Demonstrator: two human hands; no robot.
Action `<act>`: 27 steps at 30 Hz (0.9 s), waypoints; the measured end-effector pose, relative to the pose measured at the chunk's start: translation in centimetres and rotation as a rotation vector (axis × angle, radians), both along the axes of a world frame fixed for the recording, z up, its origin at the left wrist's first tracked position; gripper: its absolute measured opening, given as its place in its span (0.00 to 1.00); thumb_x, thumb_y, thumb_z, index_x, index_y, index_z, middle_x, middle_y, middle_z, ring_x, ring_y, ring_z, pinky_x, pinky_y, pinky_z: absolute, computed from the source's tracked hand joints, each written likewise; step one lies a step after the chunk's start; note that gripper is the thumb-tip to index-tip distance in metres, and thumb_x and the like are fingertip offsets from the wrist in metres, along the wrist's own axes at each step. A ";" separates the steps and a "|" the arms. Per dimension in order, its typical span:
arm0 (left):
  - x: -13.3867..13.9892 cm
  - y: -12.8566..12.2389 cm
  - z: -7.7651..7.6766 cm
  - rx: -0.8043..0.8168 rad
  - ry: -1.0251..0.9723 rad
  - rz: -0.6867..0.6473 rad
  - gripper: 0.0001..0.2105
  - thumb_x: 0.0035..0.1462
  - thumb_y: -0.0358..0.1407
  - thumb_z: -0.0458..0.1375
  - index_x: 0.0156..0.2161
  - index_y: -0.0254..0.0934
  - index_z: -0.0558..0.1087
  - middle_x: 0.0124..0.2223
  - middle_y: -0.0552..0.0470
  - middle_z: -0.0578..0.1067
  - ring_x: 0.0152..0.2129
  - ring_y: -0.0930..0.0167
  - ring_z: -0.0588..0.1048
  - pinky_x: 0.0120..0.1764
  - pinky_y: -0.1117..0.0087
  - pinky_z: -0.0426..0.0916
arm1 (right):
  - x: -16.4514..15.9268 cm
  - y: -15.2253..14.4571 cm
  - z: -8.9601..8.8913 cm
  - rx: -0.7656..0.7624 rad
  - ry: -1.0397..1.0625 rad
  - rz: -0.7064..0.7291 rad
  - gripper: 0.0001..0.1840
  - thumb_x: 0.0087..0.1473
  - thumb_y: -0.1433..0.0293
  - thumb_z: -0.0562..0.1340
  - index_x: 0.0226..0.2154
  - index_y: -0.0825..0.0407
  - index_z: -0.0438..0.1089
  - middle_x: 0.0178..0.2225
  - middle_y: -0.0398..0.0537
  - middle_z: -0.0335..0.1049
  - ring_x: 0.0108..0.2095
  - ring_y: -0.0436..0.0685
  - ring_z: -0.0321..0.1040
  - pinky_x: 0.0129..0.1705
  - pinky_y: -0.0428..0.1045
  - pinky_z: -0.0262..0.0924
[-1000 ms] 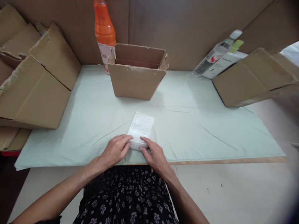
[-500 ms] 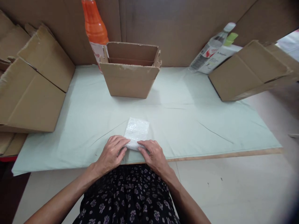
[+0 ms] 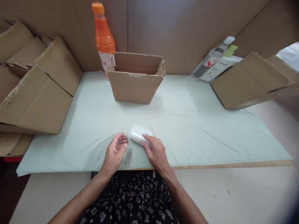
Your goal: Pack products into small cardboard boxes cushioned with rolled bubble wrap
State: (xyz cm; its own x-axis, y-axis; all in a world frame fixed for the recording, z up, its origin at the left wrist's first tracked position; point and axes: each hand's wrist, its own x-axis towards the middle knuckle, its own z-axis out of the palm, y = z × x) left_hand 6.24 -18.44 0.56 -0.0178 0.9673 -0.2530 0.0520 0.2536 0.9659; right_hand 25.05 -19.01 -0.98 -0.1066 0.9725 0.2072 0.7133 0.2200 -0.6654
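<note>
A small roll of bubble wrap (image 3: 136, 133) lies just above the pale green cloth, near the table's front edge. My right hand (image 3: 156, 152) grips its right end between thumb and fingers. To the left of the roll, my left hand (image 3: 116, 151) is apart from it, with fingers loosely curled, thumb away from them and nothing held. Behind the roll stands an open cardboard box (image 3: 136, 87), its top flaps cut or missing.
An orange drink bottle (image 3: 105, 40) stands behind the box. Large cardboard boxes (image 3: 39, 102) fill the left side. At the back right, a clear bottle (image 3: 209, 60) and a white tube (image 3: 217, 68) lean beside another carton (image 3: 249, 81). Cardboard walls (image 3: 175, 34) close the back.
The flat bubble wrap piece has become a narrow roll, turned at an angle. My left hand has let go of it and drawn left. The view has tipped up a little.
</note>
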 end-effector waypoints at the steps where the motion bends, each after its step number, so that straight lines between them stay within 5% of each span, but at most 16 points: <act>1: 0.1 -0.4 0.2 -0.090 -0.159 0.008 0.26 0.56 0.41 0.62 0.58 0.35 0.66 0.54 0.41 0.75 0.50 0.63 0.75 0.54 0.60 0.69 | -0.1 0.0 0.1 -0.038 0.082 0.004 0.15 0.64 0.66 0.58 0.51 0.49 0.72 0.48 0.53 0.78 0.46 0.62 0.73 0.48 0.57 0.66; 5: 0.7 -0.8 0.6 -0.221 -0.455 -0.004 0.28 0.50 0.39 0.67 0.56 0.34 0.69 0.50 0.44 0.78 0.48 0.63 0.76 0.52 0.64 0.69 | -0.4 -0.7 0.8 -0.159 0.250 0.097 0.13 0.63 0.63 0.60 0.46 0.48 0.74 0.44 0.50 0.78 0.45 0.60 0.74 0.47 0.54 0.69; 8: 0.8 -0.6 0.6 -0.201 -0.327 -0.041 0.27 0.52 0.38 0.66 0.57 0.35 0.69 0.51 0.45 0.78 0.47 0.65 0.76 0.51 0.67 0.69 | 0.1 -0.3 1.5 -0.077 0.218 0.075 0.18 0.58 0.59 0.63 0.48 0.49 0.74 0.51 0.55 0.72 0.50 0.63 0.71 0.52 0.58 0.67; 11: 0.7 -0.6 0.5 -0.145 -0.170 -0.197 0.28 0.55 0.36 0.64 0.60 0.37 0.67 0.56 0.44 0.76 0.49 0.64 0.75 0.53 0.67 0.68 | 0.9 0.8 2.6 -0.147 0.255 0.166 0.29 0.55 0.56 0.67 0.56 0.50 0.68 0.51 0.55 0.72 0.45 0.59 0.72 0.47 0.54 0.69; 15: 0.6 0.6 0.4 -0.012 -0.002 -0.358 0.28 0.57 0.34 0.61 0.63 0.40 0.66 0.55 0.44 0.76 0.48 0.63 0.76 0.53 0.64 0.69 | 1.6 2.8 4.6 -0.288 0.158 0.317 0.09 0.55 0.64 0.67 0.39 0.49 0.75 0.34 0.44 0.75 0.35 0.55 0.71 0.38 0.49 0.65; 18: -0.1 3.9 1.7 0.205 0.196 -0.458 0.27 0.56 0.36 0.62 0.61 0.42 0.68 0.52 0.44 0.78 0.47 0.62 0.77 0.52 0.61 0.71 | 2.9 4.9 7.2 -0.315 0.044 0.293 0.05 0.52 0.72 0.66 0.34 0.49 0.73 0.27 0.40 0.71 0.27 0.52 0.67 0.30 0.46 0.61; 20: -0.7 7.6 3.6 0.491 0.375 -0.402 0.25 0.57 0.37 0.62 0.60 0.43 0.68 0.56 0.43 0.75 0.52 0.59 0.74 0.55 0.57 0.69 | 4.5 6.9 9.7 -0.258 0.027 0.271 0.06 0.52 0.73 0.64 0.35 0.48 0.73 0.27 0.39 0.72 0.26 0.51 0.66 0.28 0.46 0.61; 23: -1.2 14.3 7.1 0.917 0.665 -0.163 0.24 0.61 0.34 0.59 0.62 0.43 0.65 0.63 0.42 0.70 0.61 0.57 0.67 0.61 0.50 0.62 | 6.9 10.5 14.4 -0.016 0.031 0.214 0.06 0.56 0.71 0.63 0.38 0.47 0.72 0.31 0.41 0.75 0.29 0.52 0.69 0.30 0.45 0.63; 27: -1.2 20.5 9.2 1.130 0.933 -0.040 0.19 0.61 0.27 0.56 0.57 0.38 0.68 0.57 0.41 0.73 0.61 0.56 0.66 0.61 0.49 0.60 | 8.5 16.0 19.3 0.370 -0.032 0.027 0.07 0.56 0.66 0.65 0.39 0.47 0.71 0.32 0.41 0.73 0.30 0.51 0.69 0.32 0.46 0.63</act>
State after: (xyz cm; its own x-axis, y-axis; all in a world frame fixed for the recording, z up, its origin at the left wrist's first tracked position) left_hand 5.03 2.07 9.76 0.2848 0.6424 0.7115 0.7446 -0.6157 0.2578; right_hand 33.53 -3.01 18.30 -0.1431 0.8291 0.5405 0.7229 0.4605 -0.5151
